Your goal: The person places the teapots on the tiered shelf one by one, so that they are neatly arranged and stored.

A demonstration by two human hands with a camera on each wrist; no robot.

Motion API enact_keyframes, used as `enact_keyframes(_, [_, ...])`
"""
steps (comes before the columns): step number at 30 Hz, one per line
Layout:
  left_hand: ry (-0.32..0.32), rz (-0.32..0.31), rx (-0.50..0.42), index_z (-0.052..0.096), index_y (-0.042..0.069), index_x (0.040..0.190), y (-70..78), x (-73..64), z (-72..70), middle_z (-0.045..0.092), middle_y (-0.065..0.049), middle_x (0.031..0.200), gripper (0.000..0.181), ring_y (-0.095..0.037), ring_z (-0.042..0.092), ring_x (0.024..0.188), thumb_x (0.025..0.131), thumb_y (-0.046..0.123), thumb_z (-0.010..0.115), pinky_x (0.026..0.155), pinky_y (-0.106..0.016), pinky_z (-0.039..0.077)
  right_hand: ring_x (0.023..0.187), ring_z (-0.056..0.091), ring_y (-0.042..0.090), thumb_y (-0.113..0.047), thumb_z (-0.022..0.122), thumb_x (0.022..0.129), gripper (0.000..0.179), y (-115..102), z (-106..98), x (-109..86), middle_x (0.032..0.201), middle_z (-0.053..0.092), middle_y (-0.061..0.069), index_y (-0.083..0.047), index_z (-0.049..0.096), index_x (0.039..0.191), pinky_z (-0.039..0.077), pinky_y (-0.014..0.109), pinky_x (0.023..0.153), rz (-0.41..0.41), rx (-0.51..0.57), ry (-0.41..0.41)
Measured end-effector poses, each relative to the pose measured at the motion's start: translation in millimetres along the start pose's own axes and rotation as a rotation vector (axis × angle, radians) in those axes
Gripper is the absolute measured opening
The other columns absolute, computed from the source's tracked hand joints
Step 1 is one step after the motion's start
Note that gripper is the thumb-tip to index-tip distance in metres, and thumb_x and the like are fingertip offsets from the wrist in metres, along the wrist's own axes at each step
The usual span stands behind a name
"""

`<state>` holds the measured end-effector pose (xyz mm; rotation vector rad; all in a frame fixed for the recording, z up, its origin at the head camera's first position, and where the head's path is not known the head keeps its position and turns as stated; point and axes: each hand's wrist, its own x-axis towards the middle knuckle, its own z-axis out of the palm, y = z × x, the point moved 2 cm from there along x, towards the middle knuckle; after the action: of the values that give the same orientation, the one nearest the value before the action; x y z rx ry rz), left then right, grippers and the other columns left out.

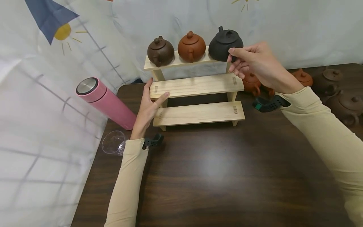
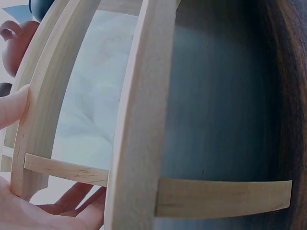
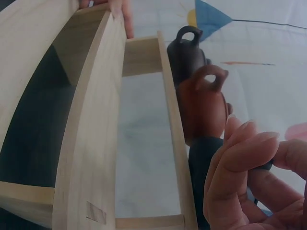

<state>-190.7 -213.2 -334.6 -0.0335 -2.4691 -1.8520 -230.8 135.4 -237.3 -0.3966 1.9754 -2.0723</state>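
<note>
My right hand [image 1: 252,61] pinches the handle of a black teapot [image 1: 225,44] at the right end of the top tier of a wooden stand [image 1: 195,86]. In the right wrist view the curled fingers [image 3: 240,158] cover much of that teapot. Left of it on the same tier sit a reddish-brown teapot [image 1: 191,47] and a dark brown teapot [image 1: 160,52]. At the left end of the middle tier, my left hand [image 1: 148,105] grips the board, its thumb on top; in the left wrist view other fingers show beneath it.
A pink thermos flask [image 1: 106,102] stands left of the stand, with a clear glass [image 1: 114,142] before it. Several more teapots, among them a brown teapot [image 1: 347,104], stand at the right on the dark wooden table [image 1: 215,176]. A printed white curtain [image 1: 297,28] hangs behind.
</note>
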Motion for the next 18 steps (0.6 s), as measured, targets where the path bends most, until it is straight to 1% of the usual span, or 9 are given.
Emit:
enact_keyframes(3, [-0.003, 0.003, -0.022, 0.01, 0.011, 0.168, 0.9, 0.3, -0.4, 0.015, -0.011, 0.172, 0.094, -0.016, 0.019, 0.154, 0.098, 0.02, 0.072, 0.123, -0.034, 0.019, 0.059, 0.06, 0.022, -0.021, 0.068, 0.103, 0.033, 1, 2, 1.3, 0.075, 0.071, 0.017, 0.012, 0.07, 0.096, 0.051, 0.027, 0.053, -0.011, -0.018, 0.012])
enact_keyframes(5, [-0.006, 0.007, -0.026, 0.009, 0.011, 0.168, 1.6, 0.8, -0.9, 0.015, -0.012, 0.171, 0.094, -0.017, 0.02, 0.153, 0.099, 0.02, 0.072, 0.123, -0.034, 0.02, 0.059, 0.06, 0.022, -0.02, 0.068, 0.104, 0.032, 1, 4, 1.8, 0.075, 0.071, 0.017, 0.011, 0.071, 0.094, 0.051, 0.027, 0.052, -0.017, -0.009, 0.017])
enact_keyframes(8, [-0.005, 0.009, -0.015, 0.01, 0.011, 0.168, 2.9, 1.7, -1.2, 0.014, -0.011, 0.172, 0.094, -0.016, 0.018, 0.154, 0.098, 0.021, 0.072, 0.123, -0.034, 0.018, 0.06, 0.061, 0.021, -0.02, 0.067, 0.104, 0.032, 1, 5, 2.3, 0.074, 0.07, 0.016, 0.01, 0.071, 0.094, 0.051, 0.027, 0.052, -0.018, 0.01, 0.021])
enact_keyframes(12, [-0.001, 0.01, 0.002, 0.011, 0.012, 0.168, 3.6, 3.3, -1.0, 0.013, -0.01, 0.172, 0.093, -0.016, 0.016, 0.155, 0.098, 0.022, 0.072, 0.124, -0.034, 0.016, 0.062, 0.061, 0.021, -0.023, 0.067, 0.104, 0.031, -2, 7, 2.6, 0.077, 0.07, 0.016, 0.007, 0.072, 0.097, 0.051, 0.028, 0.053, -0.003, 0.005, 0.026])
enact_keyframes(16, [-0.002, 0.007, -0.001, 0.011, 0.011, 0.168, 2.9, 3.9, -0.7, 0.014, -0.011, 0.172, 0.094, -0.017, 0.018, 0.155, 0.098, 0.023, 0.073, 0.124, -0.034, 0.017, 0.062, 0.062, 0.021, -0.022, 0.067, 0.104, 0.029, -5, 10, 4.3, 0.078, 0.071, 0.017, 0.006, 0.072, 0.1, 0.051, 0.03, 0.053, 0.015, 0.01, 0.03])
enact_keyframes(18, [-0.003, 0.005, -0.007, 0.011, 0.012, 0.168, 2.5, 3.7, -1.3, 0.015, -0.011, 0.172, 0.094, -0.017, 0.019, 0.154, 0.098, 0.023, 0.073, 0.123, -0.034, 0.018, 0.062, 0.062, 0.021, -0.023, 0.067, 0.104, 0.029, -6, 11, 6.1, 0.078, 0.072, 0.016, 0.005, 0.073, 0.101, 0.051, 0.029, 0.054, 0.029, -0.004, 0.037])
